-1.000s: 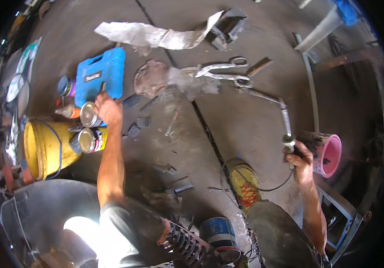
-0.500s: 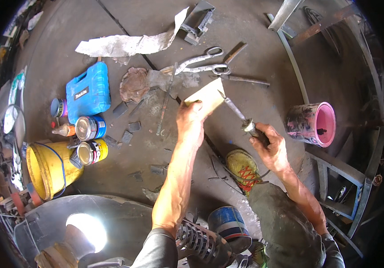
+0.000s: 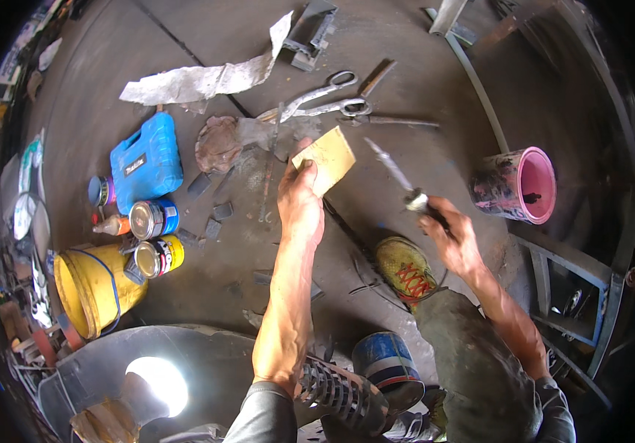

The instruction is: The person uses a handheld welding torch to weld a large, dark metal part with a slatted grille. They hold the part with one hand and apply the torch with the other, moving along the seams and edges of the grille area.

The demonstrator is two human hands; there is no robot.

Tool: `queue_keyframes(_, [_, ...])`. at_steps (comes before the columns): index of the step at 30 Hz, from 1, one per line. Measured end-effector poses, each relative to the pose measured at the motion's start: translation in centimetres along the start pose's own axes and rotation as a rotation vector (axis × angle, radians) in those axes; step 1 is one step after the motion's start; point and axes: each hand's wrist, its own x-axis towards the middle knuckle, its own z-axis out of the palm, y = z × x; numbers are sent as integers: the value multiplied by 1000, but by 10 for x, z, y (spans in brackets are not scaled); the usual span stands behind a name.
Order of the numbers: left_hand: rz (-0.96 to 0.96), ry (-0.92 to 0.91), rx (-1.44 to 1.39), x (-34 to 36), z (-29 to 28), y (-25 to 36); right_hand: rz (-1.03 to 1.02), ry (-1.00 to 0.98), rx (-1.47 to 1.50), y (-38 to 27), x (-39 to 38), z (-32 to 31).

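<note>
At frame centre, I've got open floor between yellow sheet and metal tool; left hand pinches the sheet's lower-left edge, right hand grips the tool, angling it upper-left.

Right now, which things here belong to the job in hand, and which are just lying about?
Apparently in use:
flat yellow piece, in the left hand
long thin tool, in the right hand

Seemingly just lying about:
metal shears
blue case
blue tin
yellow tin
yellow bucket
pink bucket
</note>
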Motion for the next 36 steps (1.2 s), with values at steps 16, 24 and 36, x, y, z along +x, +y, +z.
queue_keyframes(16, [-52, 169, 1535, 22, -105, -61, 362, -119, 356, -12, 12, 1])
queue_keyframes(24, [533, -300, 2130, 31, -196, -99, 289, -181, 588, -8, 4, 8])
queue_keyframes(36, [498, -208, 2047, -8, -156, -120, 333, -203, 666, -2, 4, 5])
